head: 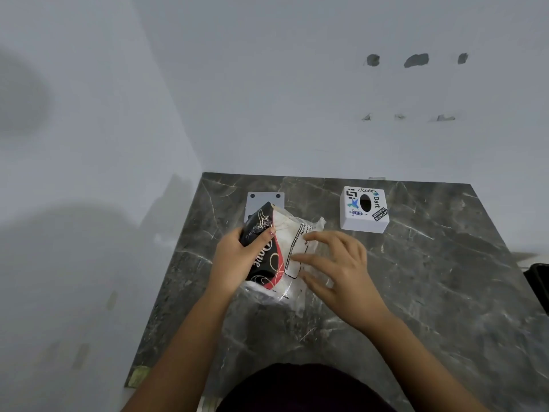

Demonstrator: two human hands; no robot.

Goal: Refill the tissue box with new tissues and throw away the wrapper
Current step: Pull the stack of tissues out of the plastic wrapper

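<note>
A plastic tissue pack (285, 248), black and red on one side and clear over white tissues on the other, is tilted up above the dark marble table (430, 278). My left hand (237, 260) grips the pack's black left side, thumb across the top. My right hand (335, 266) has its fingers spread, fingertips touching the clear right side of the wrapper. The white square tissue box (364, 209), covered in stickers with a dark oval opening on top, stands at the back of the table to the right of the pack, apart from both hands.
A flat white plate with two dark dots (264, 199) lies behind the pack, partly hidden by it. A dark object (539, 281) sits at the table's right edge. White walls close the back and left sides.
</note>
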